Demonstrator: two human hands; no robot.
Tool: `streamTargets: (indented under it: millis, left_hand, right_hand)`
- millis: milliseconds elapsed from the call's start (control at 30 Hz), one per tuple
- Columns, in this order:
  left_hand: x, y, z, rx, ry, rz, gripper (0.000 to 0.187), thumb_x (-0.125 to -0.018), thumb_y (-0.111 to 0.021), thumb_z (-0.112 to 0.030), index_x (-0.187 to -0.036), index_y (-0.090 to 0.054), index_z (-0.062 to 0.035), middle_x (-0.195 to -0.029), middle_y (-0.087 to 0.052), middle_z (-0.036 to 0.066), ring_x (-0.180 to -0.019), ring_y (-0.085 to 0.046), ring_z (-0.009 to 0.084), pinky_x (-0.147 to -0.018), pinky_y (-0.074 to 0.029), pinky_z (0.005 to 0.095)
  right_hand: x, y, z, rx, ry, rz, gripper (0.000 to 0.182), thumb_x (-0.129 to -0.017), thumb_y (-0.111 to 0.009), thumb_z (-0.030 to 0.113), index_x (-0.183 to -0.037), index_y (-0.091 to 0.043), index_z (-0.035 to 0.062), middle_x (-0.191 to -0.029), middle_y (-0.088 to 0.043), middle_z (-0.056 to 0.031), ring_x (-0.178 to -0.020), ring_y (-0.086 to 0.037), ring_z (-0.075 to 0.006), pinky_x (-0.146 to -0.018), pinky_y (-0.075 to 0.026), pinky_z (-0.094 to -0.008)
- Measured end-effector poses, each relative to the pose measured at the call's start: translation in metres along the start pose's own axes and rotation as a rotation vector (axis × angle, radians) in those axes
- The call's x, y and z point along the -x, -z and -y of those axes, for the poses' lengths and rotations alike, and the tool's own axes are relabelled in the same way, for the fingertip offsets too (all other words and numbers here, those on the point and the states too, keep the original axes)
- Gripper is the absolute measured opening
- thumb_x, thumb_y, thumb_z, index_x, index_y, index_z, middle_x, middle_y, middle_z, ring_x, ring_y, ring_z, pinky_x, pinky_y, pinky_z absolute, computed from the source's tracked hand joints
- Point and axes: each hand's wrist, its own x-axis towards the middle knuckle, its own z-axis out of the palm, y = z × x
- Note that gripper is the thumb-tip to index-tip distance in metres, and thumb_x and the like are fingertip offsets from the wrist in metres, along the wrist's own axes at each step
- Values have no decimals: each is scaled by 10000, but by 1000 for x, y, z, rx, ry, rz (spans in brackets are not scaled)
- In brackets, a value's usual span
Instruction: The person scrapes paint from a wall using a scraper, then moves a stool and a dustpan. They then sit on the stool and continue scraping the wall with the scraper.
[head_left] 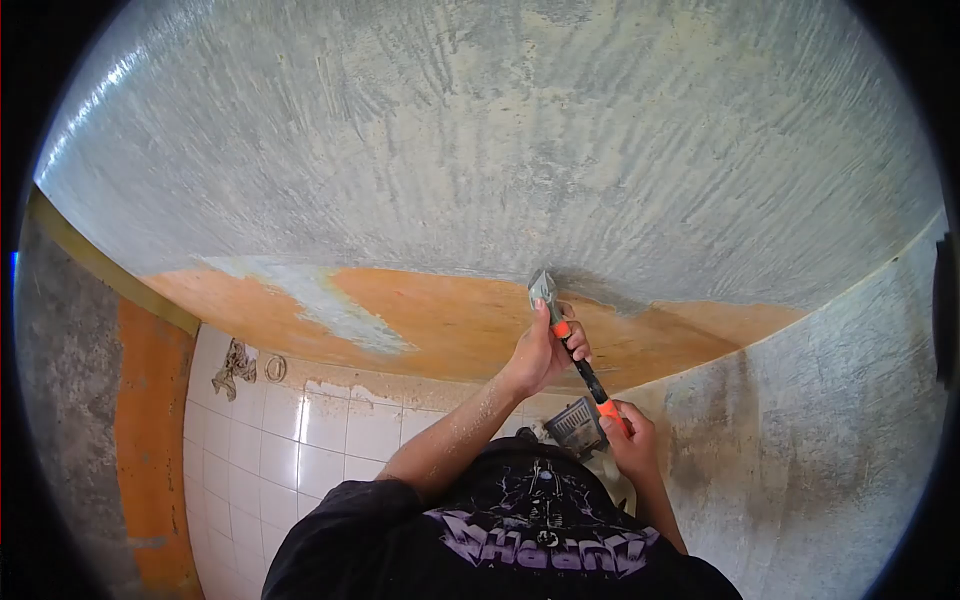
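A scraper with a black and orange handle is held in both hands, slanting from upper left to lower right. Its metal head meets the wall at the edge between scraped grey surface and orange paint. My left hand is closed around the upper handle, just below the head, with the thumb pointing up along it. Lower down, my right hand grips the orange end of the handle. Pale dust covers my left forearm.
White floor tiles lie below, with debris along the wall's foot. A crumpled rag and a ring-shaped item rest at left. A dark slotted object is partly hidden beside my body. Another wall meets this one at right.
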Motion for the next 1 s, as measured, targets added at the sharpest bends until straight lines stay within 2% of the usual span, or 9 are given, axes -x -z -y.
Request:
streamTargets:
  millis: [100, 200, 400, 500, 700, 900, 1000]
  left_hand:
    - [1, 3, -3, -11, 19, 0, 580, -972, -241, -684, -1061, -424, -141, -742, -411, 18, -703, -474, 198, -788, -468, 429]
    - [3, 6, -7, 18, 32, -9, 578, -970, -248, -687, -1060, -425, -144, -745, -412, 18, -714, -479, 199, -791, -469, 429]
    - [5, 10, -10, 24, 65, 20, 572, -971, -255, -685, -1057, -424, -145, -762, -419, 23, -744, -490, 210, -825, -467, 447]
    - [4, 3, -11, 16, 64, 31, 571, -973, -249, -682, -1053, -423, -145, -771, -422, 26, -762, -496, 216, -847, -461, 455]
    - [2, 6, -11, 32, 96, 113, 571, -980, -220, -673, -1046, -422, -143, -796, -442, 36, -795, -514, 223, -865, -457, 458]
    - [-2, 6, -9, -2, 89, 134, 579, -982, -199, -671, -1045, -421, -140, -829, -472, 45, -846, -535, 235, -898, -451, 461]
    - [-4, 4, -7, -24, 144, 100, 581, -983, -193, -670, -1045, -418, -138, -847, -487, 47, -884, -545, 244, -924, -442, 458]
  right_hand:
    - [6, -1, 7, 42, -96, 28, 321, -921, -683, 174, -1174, -643, -19, -789, -598, 25, -683, -481, -45, -621, -414, -225]
    - [5, -5, 12, -10, -107, 15, 333, -921, -683, 190, -1177, -645, -20, -774, -593, 18, -678, -471, -42, -619, -408, -224]
    - [8, -10, 13, 125, -99, -7, 328, -939, -663, 188, -1189, -645, -23, -833, -623, 10, -720, -506, -52, -652, -432, -222]
    - [9, -12, 29, 0, -27, -61, 308, -943, -652, 172, -1178, -652, -26, -832, -630, 8, -729, -518, -55, -662, -440, -225]
    - [12, -8, 25, 110, -142, -57, 309, -938, -662, 180, -1164, -659, -32, -831, -639, 7, -740, -531, -52, -663, -448, -224]
    - [13, -4, 36, 53, -180, -107, 304, -935, -665, 176, -1156, -659, -34, -839, -640, 16, -741, -532, -52, -673, -446, -217]
    - [10, 4, 32, 2, -122, -79, 322, -945, -659, 211, -1181, -650, -8, -728, -526, 61, -608, -428, -22, -543, -346, -206]
